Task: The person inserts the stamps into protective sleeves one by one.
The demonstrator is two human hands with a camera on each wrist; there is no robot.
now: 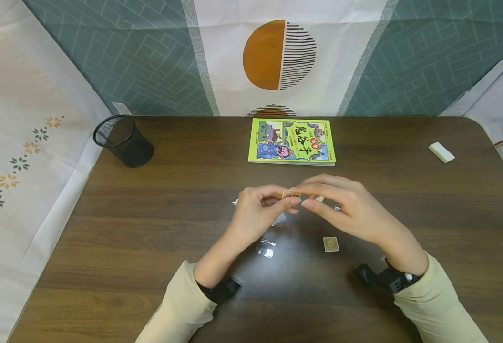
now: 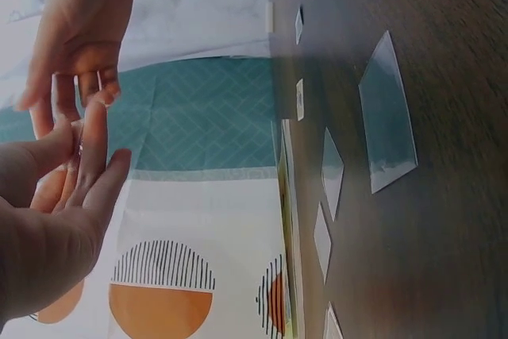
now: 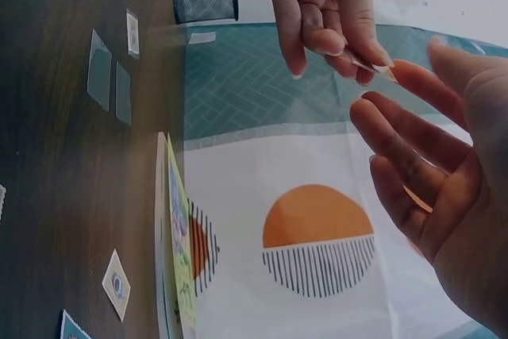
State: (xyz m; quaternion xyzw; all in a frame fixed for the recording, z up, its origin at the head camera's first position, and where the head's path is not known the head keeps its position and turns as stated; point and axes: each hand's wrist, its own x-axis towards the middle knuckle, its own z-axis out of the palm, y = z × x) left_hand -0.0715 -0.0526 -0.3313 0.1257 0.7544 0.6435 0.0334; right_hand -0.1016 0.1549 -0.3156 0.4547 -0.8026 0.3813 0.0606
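Observation:
In the head view the left hand [image 1: 255,209] pinches a small stamp [image 1: 288,193] between thumb and fingers, above the table. The right wrist view shows it edge-on, with a clear corner [image 3: 386,73] sticking out past the left thumb. The right hand [image 1: 341,202] is beside it, index fingertip right at the stamp's edge and thumb held apart. Under the hands lie a white piece [image 1: 279,218] and, partly hidden by the right hand, another small stamp [image 1: 319,198]. Nearer the front are a clear plastic sleeve [image 1: 266,248] and a square stamp with a round print [image 1: 331,244].
A green comic-style book [image 1: 292,142] lies at the back of the wooden table [image 1: 182,190]. A black mesh pen holder [image 1: 133,147] stands at the back left, and a white eraser-like block [image 1: 441,152] is at the back right.

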